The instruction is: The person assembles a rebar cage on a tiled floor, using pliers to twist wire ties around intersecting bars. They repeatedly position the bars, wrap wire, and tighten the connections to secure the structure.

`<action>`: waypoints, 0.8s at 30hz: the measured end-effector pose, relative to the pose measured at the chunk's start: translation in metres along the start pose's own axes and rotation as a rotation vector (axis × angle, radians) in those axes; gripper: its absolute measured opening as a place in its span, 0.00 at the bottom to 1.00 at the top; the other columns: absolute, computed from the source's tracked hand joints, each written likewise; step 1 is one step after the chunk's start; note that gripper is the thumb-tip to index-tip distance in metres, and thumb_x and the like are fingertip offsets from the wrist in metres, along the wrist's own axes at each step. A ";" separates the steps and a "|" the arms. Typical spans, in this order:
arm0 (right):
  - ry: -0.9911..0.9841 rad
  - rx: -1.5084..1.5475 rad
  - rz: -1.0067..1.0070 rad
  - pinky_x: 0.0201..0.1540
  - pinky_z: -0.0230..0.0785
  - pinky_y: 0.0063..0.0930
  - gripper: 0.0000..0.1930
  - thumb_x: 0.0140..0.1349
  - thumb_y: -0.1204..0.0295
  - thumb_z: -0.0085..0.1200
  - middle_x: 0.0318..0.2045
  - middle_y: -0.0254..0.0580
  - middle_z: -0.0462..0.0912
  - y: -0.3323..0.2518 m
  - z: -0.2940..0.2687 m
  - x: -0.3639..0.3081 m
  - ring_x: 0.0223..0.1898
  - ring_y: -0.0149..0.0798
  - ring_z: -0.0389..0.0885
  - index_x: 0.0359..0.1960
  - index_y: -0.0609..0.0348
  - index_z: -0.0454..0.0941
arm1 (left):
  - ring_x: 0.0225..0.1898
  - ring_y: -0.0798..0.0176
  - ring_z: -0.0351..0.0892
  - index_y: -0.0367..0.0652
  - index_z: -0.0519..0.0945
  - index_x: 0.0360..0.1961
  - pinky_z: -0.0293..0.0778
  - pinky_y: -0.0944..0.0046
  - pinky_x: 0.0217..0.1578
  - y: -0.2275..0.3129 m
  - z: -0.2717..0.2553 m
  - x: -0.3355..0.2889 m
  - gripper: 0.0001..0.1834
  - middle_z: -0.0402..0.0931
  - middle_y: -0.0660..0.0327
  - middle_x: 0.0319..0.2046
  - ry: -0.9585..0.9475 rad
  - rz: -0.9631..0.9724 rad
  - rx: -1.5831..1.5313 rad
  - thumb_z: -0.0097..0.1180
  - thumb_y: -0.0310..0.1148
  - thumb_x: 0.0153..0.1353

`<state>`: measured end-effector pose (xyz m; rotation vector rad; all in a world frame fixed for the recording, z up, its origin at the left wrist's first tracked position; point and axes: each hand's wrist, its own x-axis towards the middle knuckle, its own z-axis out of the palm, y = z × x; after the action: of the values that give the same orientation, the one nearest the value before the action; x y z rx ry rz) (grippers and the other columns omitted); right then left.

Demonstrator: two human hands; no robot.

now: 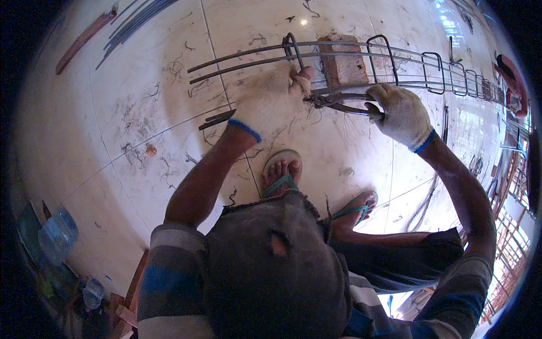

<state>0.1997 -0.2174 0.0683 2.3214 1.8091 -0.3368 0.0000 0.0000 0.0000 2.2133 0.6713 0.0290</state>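
My left hand (pixel 266 104), in a cream knitted glove with a blue cuff and a bare fingertip poking out, is closed round the near bars of a long rebar cage (pixel 243 53), by its end stirrup (pixel 292 46). In my right hand (pixel 403 116), gloved alike, are the handles of dark tying pincers (pixel 347 106), spread a little apart. Their jaws point left and meet the near bar just beside my left hand. Whether a tie wire sits in the jaws is too small to tell. Beneath the cage lies a reddish-brown brick (pixel 344 63), propping the bars off the floor.
More stirrups (pixel 433 72) sit along the cage, which runs off right towards another person (pixel 512 87). Loose rods (pixel 132 25) and a brown bar (pixel 84 42) lie at the far left. Wire scraps (pixel 132 155) litter the tiles. My sandalled feet (pixel 282 169) stand near the cage.
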 end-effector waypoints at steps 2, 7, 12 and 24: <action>-0.003 0.006 -0.027 0.42 0.80 0.43 0.13 0.63 0.67 0.66 0.37 0.46 0.84 0.007 -0.003 0.002 0.36 0.52 0.86 0.47 0.53 0.80 | 0.36 0.41 0.87 0.43 0.86 0.43 0.80 0.44 0.41 -0.001 0.002 0.011 0.28 0.85 0.44 0.33 -0.258 -0.023 -0.160 0.51 0.58 0.73; -0.122 0.239 0.098 0.41 0.80 0.51 0.15 0.60 0.63 0.66 0.38 0.48 0.86 -0.009 0.002 -0.007 0.38 0.57 0.87 0.45 0.54 0.81 | 0.32 0.53 0.86 0.41 0.87 0.43 0.79 0.50 0.37 -0.012 0.004 0.016 0.25 0.84 0.52 0.27 -0.186 -0.001 -0.126 0.53 0.53 0.73; -0.732 1.204 0.627 0.35 0.78 0.29 0.17 0.69 0.57 0.62 0.36 0.34 0.84 -0.066 0.000 -0.033 0.33 0.36 0.84 0.48 0.57 0.85 | 0.31 0.43 0.84 0.38 0.87 0.38 0.78 0.46 0.39 -0.003 -0.005 0.019 0.24 0.82 0.43 0.27 -0.259 -0.099 -0.236 0.50 0.49 0.73; -1.081 2.365 0.434 0.38 0.75 0.30 0.24 0.76 0.49 0.52 0.39 0.34 0.81 -0.072 0.035 -0.050 0.37 0.32 0.80 0.58 0.57 0.74 | 0.35 0.55 0.85 0.38 0.82 0.46 0.79 0.55 0.39 -0.008 -0.005 -0.015 0.18 0.84 0.53 0.33 0.146 0.223 -0.192 0.54 0.44 0.75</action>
<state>0.1160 -0.2556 0.0488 1.3991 -0.4575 -3.6722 -0.0180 0.0002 0.0005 2.1026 0.4757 0.3570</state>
